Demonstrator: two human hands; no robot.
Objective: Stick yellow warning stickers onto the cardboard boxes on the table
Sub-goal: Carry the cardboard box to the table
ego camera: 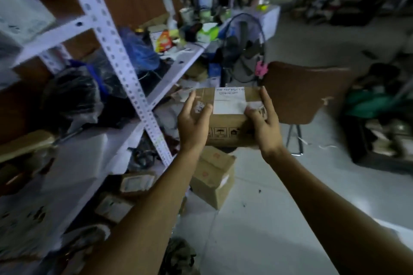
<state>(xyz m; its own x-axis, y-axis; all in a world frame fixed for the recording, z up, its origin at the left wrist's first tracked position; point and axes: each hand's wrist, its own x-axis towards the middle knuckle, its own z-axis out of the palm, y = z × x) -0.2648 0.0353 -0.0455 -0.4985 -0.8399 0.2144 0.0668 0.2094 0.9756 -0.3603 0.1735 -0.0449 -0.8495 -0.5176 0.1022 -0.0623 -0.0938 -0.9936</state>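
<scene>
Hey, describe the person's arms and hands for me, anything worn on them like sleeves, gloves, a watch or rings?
Both forearms are bare right to the bottom edge of the picture, with no sleeves showing. The left hand and right hand wear no gloves. No watch, bracelet or wristband shows on either wrist. No rings are visible, though the picture is dim and slightly blurred.

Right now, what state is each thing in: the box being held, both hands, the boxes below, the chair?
Brown cardboard box with white label: closed, held in the air, no yellow sticker visible.
Left hand: grips the box's left end.
Right hand: grips the box's right end.
Smaller cardboard box on the floor: closed, tilted.
Brown chair: upright, nothing visible on it.
</scene>
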